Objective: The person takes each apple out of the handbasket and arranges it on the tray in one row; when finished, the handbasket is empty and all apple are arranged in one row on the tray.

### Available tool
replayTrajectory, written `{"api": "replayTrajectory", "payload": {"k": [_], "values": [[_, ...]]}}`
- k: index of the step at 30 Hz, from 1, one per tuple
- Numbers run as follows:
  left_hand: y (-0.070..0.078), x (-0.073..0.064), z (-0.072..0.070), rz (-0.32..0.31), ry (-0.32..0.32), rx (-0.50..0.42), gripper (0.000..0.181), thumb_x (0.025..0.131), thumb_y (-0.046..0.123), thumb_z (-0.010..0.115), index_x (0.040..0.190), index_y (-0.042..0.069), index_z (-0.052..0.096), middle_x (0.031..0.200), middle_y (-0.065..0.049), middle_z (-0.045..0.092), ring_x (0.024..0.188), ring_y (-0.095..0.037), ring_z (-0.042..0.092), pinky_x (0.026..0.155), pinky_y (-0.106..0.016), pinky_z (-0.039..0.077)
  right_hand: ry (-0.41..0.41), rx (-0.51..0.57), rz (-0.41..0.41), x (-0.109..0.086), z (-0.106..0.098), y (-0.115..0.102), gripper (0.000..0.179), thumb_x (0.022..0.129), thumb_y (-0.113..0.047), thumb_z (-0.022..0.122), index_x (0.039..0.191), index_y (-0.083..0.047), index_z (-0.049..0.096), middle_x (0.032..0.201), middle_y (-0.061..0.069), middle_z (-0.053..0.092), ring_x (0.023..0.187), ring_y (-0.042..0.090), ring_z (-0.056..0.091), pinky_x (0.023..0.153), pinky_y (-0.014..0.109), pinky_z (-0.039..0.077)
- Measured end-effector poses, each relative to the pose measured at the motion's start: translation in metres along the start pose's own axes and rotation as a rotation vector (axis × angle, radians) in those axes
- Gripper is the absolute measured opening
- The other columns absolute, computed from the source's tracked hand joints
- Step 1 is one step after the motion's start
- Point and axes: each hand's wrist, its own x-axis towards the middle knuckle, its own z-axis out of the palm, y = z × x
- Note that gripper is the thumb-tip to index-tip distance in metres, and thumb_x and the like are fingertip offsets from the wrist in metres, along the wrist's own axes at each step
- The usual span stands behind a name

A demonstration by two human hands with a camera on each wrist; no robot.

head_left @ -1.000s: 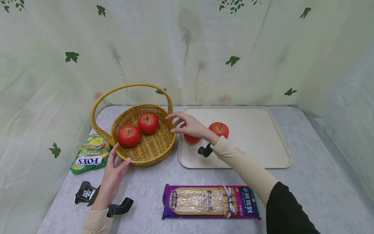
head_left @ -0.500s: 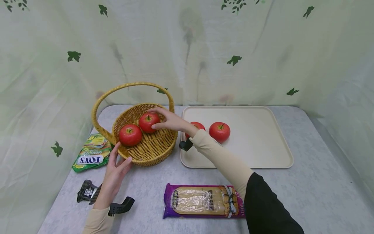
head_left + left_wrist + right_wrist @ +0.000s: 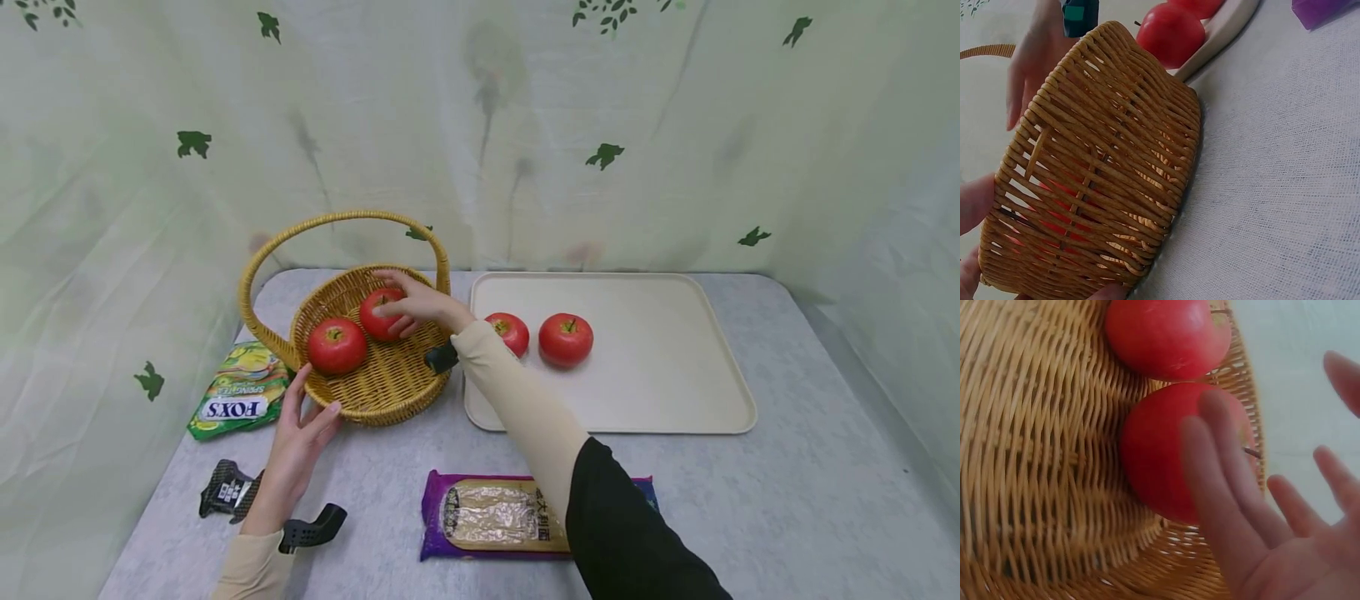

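Note:
A wicker basket [image 3: 382, 392] with a tall handle holds two red apples. My left hand [image 3: 294, 450] holds the basket's near left side, thumb and fingers at the rim; in the left wrist view its fingertips show at the woven wall [image 3: 1091, 156]. Inside the basket, my right hand [image 3: 422, 304] reaches over the farther apple [image 3: 370, 315], fingers spread and partly covering it. The right wrist view shows the hand's fingers [image 3: 1222, 487] in front of that apple [image 3: 1154, 450], loosely extended and not closed round it. The other apple [image 3: 337, 346] lies beside it.
Two more apples, one [image 3: 510, 332] and another [image 3: 566, 340], sit on a cream tray [image 3: 660, 367] right of the basket. A purple pasta packet [image 3: 495, 517] lies in front, partly under the right arm in view. A green FOX'S bag [image 3: 242, 392] and a small black packet [image 3: 225, 490] lie left.
My right hand has moved left from the basket's right rim to over the farther apple inside. The left hand stays at the basket, and the apples keep their places.

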Motion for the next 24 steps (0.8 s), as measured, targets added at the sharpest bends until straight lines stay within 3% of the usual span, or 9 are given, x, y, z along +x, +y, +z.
{"api": "replayTrajectory", "payload": {"k": [8,19,24], "values": [[0.0,0.0,-0.001,0.015,-0.005,0.008,0.076,0.099,0.01,0.052,0.154,0.032,0.004,0.158,0.001,-0.01,0.143,-0.032,0.007,0.108,-0.05,0.025,0.047,0.195,0.106,0.007,0.009,0.009,0.075,0.094,-0.013,0.06,0.154,-0.026,0.017,0.151,0.01,0.022,0.108,0.051,0.054,0.092,0.057,0.045],[-0.001,0.001,-0.001,0.012,0.0,0.012,0.077,0.099,0.011,0.053,0.154,0.032,0.004,0.158,0.0,-0.012,0.143,-0.033,0.007,0.108,-0.048,0.026,0.093,0.256,0.181,0.016,0.016,0.02,0.073,0.095,-0.01,0.057,0.154,-0.027,0.017,0.147,0.016,0.029,0.106,0.054,0.053,0.089,0.058,0.046],[-0.002,0.0,-0.001,0.013,0.001,0.005,0.077,0.099,0.011,0.054,0.154,0.032,0.004,0.158,0.0,-0.012,0.143,-0.033,0.007,0.107,-0.047,0.027,0.157,0.263,0.202,0.016,0.016,0.022,0.067,0.096,-0.009,0.056,0.151,-0.027,0.023,0.145,0.016,0.028,0.103,0.057,0.053,0.087,0.059,0.047]]}}
